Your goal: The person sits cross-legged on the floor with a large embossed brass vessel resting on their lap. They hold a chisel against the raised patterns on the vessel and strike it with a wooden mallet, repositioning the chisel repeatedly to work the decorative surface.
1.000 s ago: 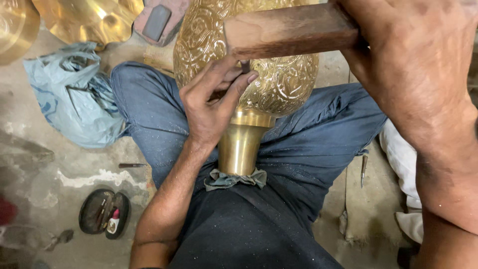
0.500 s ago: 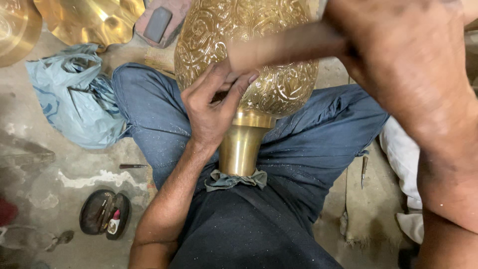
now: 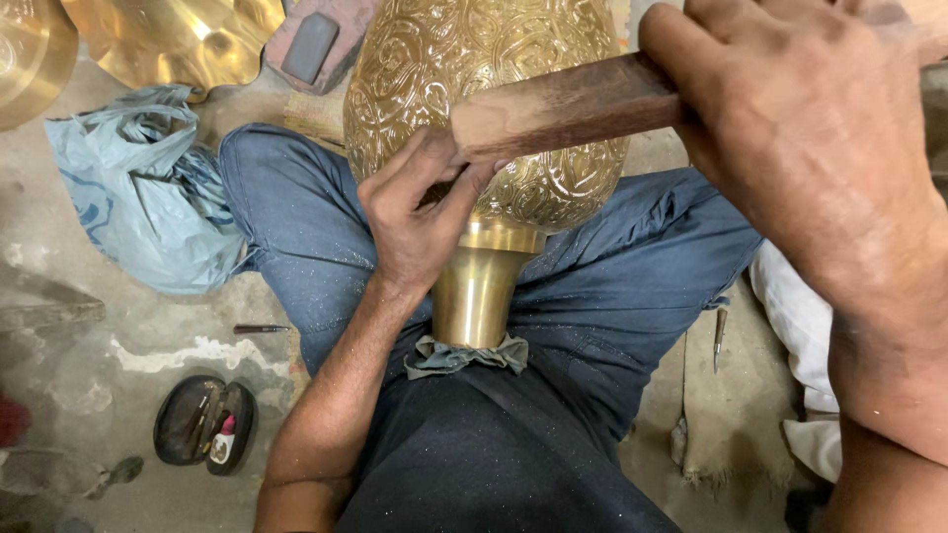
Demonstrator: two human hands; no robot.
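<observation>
Right hand grip: the right hand (image 3: 800, 148) is wrapping tight around a wooden mallet handle (image 3: 568, 104), fingers closed all the way round, upper right of the frame.

Left hand grip: the left hand (image 3: 420, 222) is pinching something small and dark against the vase wall with fingertips pressed together. It's looking like a punch or chisel, but it's mostly hidden, so can't really tell.

Key relation: the wooden piece is running nearly level, left to right, its blunt end sitting right over the left fingertips. The left hand is the nearer one to the metal.

Vase: the embossed brass vase (image 3: 513, 89) is lying in the person's lap, centre top, long axis running up and down the frame, plain neck (image 3: 479, 296) pointing toward the body with a cloth wad (image 3: 464, 355) at its mouth.

Around: a blue plastic bag (image 3: 138, 188) is sitting upper left, a small open tool case (image 3: 202, 424) lower left.
</observation>
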